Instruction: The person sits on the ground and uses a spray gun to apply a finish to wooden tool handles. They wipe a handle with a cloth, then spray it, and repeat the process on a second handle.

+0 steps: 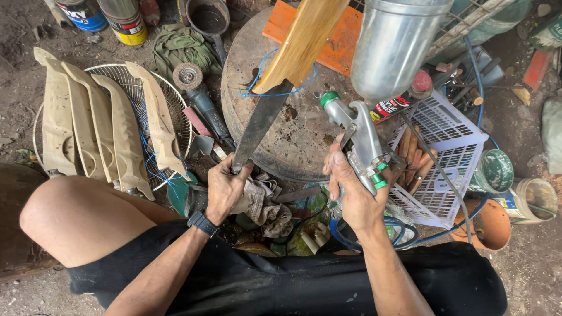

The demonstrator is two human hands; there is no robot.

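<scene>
1. The long dark steel blade with a glossy yellow-brown wooden handle (280, 76) stands slanted above the round wooden block (298, 137), handle end up towards 1 o'clock, bare blade end down at 7 o'clock.
2. The left hand (225, 188) is closed tight around the lower end of the blade, seemingly with a grey rag (263, 205) bunched just beside the palm; whether cloth lies between skin and steel I cannot tell.
3. Handling, as a judgement: stiff, fairly heavy and top-weighted, so it will want to tip. The glossy handle may be wet and slippery, so the dull blade end is the safer place to grip, edge turned away from the fingers.
4. The right hand (357, 196) is wrapped around the grip of a silver metal spray gun with a big steel cup (374, 88), one finger on the trigger, nozzle towards the handle at 10 o'clock.
5. At 9 o'clock, pale unfinished wooden handles (99, 126) lean on a wire fan guard (175, 111); an angle grinder (202, 99) lies near it.
6. At 3 o'clock a white plastic basket (451, 152) crowds the right wrist, and the dark air hose (445, 181) crosses it, likely to snag.
</scene>
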